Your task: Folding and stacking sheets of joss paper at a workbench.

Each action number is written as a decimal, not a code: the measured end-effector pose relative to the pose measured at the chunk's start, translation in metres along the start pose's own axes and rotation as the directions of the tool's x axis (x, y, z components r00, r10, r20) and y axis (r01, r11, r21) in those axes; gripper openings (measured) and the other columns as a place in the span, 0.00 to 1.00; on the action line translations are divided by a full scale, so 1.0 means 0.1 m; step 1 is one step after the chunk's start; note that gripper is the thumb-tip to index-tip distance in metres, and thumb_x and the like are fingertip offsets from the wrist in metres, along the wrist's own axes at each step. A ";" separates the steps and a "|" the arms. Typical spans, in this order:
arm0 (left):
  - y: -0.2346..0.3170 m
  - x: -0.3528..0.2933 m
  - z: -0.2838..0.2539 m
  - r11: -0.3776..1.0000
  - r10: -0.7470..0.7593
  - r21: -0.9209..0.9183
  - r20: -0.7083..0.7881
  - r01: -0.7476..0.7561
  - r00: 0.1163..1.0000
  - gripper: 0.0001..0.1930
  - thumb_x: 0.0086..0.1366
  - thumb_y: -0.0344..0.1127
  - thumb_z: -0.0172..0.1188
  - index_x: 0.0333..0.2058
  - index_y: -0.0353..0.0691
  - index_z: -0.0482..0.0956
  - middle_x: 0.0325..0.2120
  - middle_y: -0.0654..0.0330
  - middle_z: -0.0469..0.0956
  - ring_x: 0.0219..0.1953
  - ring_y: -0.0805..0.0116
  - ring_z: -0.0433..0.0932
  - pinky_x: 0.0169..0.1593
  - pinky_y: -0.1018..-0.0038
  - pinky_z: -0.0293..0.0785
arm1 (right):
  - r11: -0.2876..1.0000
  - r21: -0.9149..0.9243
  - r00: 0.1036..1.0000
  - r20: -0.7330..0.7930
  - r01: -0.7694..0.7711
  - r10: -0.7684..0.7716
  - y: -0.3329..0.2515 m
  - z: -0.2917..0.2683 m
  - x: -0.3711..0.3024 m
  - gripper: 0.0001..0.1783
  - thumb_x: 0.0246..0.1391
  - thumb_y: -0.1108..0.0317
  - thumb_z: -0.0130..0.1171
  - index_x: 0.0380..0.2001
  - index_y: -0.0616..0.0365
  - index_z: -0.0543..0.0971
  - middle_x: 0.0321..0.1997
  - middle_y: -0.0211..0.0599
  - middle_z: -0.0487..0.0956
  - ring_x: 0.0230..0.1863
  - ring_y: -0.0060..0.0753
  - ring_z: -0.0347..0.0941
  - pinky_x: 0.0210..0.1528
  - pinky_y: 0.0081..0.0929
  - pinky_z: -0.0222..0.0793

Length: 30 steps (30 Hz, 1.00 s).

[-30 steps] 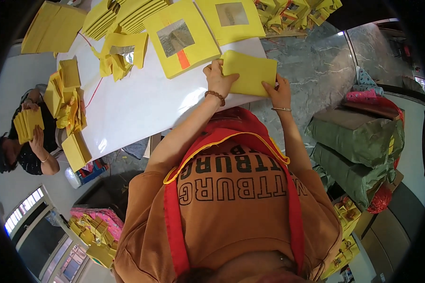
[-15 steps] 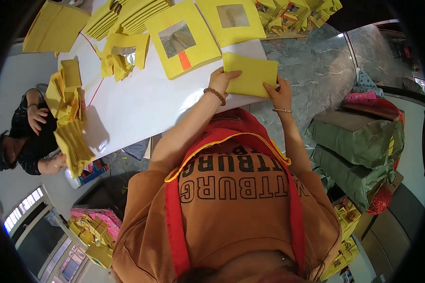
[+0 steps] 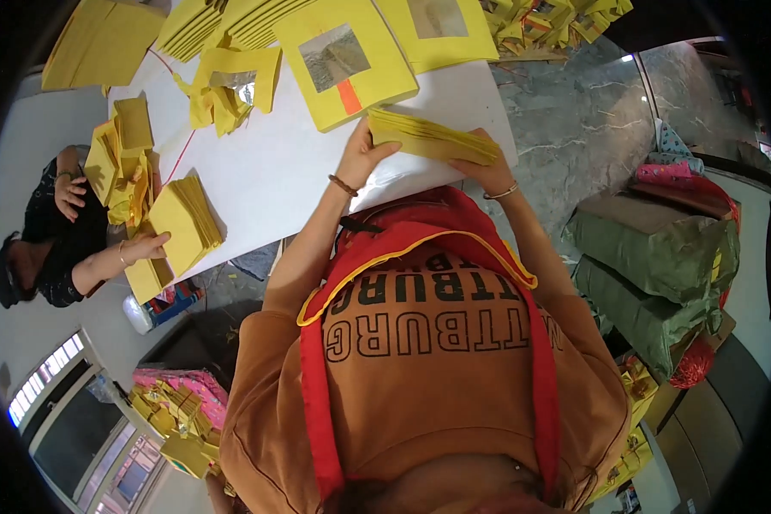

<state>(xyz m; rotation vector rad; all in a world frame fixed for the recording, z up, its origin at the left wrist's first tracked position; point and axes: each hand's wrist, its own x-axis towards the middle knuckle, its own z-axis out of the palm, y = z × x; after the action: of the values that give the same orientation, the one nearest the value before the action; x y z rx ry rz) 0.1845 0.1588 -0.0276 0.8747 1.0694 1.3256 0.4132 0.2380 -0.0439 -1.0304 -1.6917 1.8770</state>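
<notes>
From the head camera, your left hand (image 3: 361,157) and right hand (image 3: 480,171) both clasp one stack of yellow sheets (image 3: 431,137), one hand at each end, holding it edge-down at the near edge of the white table (image 3: 274,171). The stack looks gathered and squared, so that part seems done. Just beyond it lies a yellow folder (image 3: 347,60) with a grey window, and loose yellow strips (image 3: 223,86) sit further left, seemingly not yet sorted. At the table's left end, another person's hand (image 3: 150,247) rests on a separate yellow pile (image 3: 180,223).
</notes>
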 end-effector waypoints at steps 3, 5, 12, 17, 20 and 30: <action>-0.04 -0.06 0.05 0.999 0.034 -0.040 -0.082 -0.037 0.996 0.27 0.52 0.18 0.53 0.50 0.37 0.56 0.46 0.60 0.65 0.50 0.72 0.64 0.51 0.75 0.62 | 0.962 0.002 0.959 -0.081 0.272 -0.271 -0.13 0.10 0.04 0.20 0.37 0.77 0.64 0.37 0.60 0.70 0.42 0.33 0.72 0.46 0.24 0.66 0.46 0.20 0.63; -0.04 -0.09 0.08 0.995 0.096 -0.032 -0.108 -0.100 0.990 0.25 0.52 0.19 0.54 0.48 0.37 0.56 0.44 0.60 0.65 0.48 0.72 0.64 0.51 0.75 0.62 | 0.941 -0.089 0.941 -0.058 0.327 -0.333 -0.14 0.10 0.05 0.19 0.38 0.76 0.63 0.37 0.60 0.69 0.42 0.35 0.73 0.47 0.25 0.66 0.47 0.20 0.62; -0.22 -0.11 -0.04 0.989 0.104 0.116 -0.103 -0.091 0.989 0.21 0.54 0.23 0.54 0.45 0.36 0.57 0.41 0.58 0.65 0.45 0.69 0.65 0.49 0.73 0.63 | 0.671 -0.528 0.818 0.082 0.520 -0.570 -0.04 0.04 0.13 0.14 0.45 0.69 0.58 0.37 0.58 0.70 0.43 0.35 0.76 0.46 0.33 0.69 0.49 0.25 0.63; -0.27 -0.15 -0.10 0.951 0.058 0.310 -0.134 -0.013 0.989 0.17 0.55 0.25 0.52 0.44 0.33 0.59 0.38 0.52 0.68 0.42 0.62 0.68 0.47 0.70 0.64 | 0.799 -0.477 0.921 0.062 0.366 -0.384 -0.04 0.00 0.06 0.15 0.46 0.67 0.58 0.39 0.58 0.72 0.39 0.35 0.77 0.40 0.34 0.72 0.44 0.26 0.66; 0.16 -0.28 0.02 0.894 0.044 0.448 -0.131 0.020 0.990 0.18 0.57 0.29 0.52 0.45 0.33 0.58 0.38 0.52 0.69 0.42 0.65 0.69 0.47 0.71 0.64 | 0.947 -0.268 0.984 0.024 0.179 -0.179 -0.14 0.10 0.00 0.18 0.45 0.68 0.59 0.42 0.59 0.72 0.38 0.34 0.77 0.38 0.29 0.72 0.41 0.24 0.67; 0.41 -1.03 -0.51 0.993 0.095 0.109 -0.576 -0.039 0.812 0.20 0.57 0.29 0.55 0.47 0.32 0.60 0.38 0.57 0.71 0.40 0.72 0.71 0.43 0.77 0.69 | 0.983 0.184 0.933 0.355 -0.002 -0.064 -0.52 1.20 0.30 0.27 0.42 0.73 0.60 0.48 0.63 0.66 0.45 0.36 0.72 0.45 0.26 0.67 0.47 0.24 0.63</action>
<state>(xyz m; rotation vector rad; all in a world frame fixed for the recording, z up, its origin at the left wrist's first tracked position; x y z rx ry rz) 0.1292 0.0553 0.0062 0.5771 1.5965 1.6700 0.2954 0.1888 -0.0016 -0.6099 -1.6698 2.2570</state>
